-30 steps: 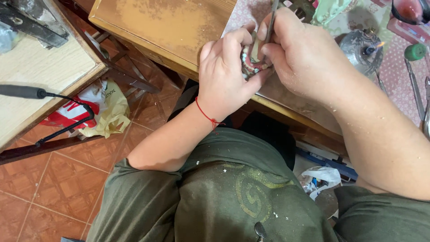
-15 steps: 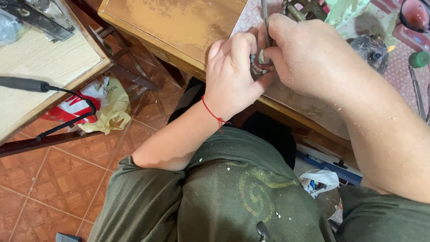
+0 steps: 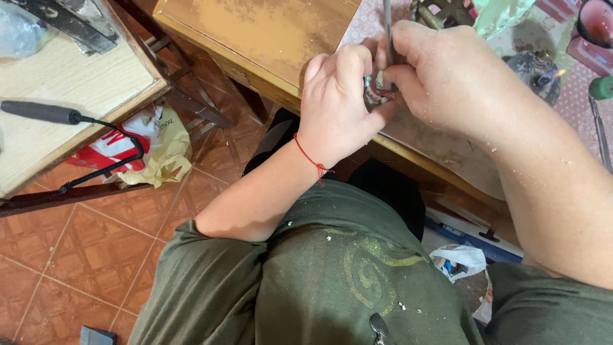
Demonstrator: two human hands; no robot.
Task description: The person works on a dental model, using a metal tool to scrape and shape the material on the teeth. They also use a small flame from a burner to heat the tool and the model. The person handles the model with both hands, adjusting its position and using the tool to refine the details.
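My left hand point(image 3: 338, 105), a red thread around its wrist, grips a small pink and grey piece point(image 3: 377, 91) at the near edge of a wooden table point(image 3: 268, 32); most of the piece is hidden by fingers. My right hand point(image 3: 447, 76) is closed on a thin metal tool point(image 3: 387, 19) whose tip rests on that piece. Both hands touch each other and are dusted with pale specks.
A second light wooden table point(image 3: 70, 83) stands to the left with a black-handled corded tool point(image 3: 41, 112) on it. A yellow and red bag point(image 3: 150, 144) lies on the tiled floor. A small lit burner point(image 3: 539, 70) and a pink cup point(image 3: 597, 22) sit at the right.
The view has drifted slightly; both hands keep the same hold on the small piece and the tool, shifting a little upward and rightward in the picture.
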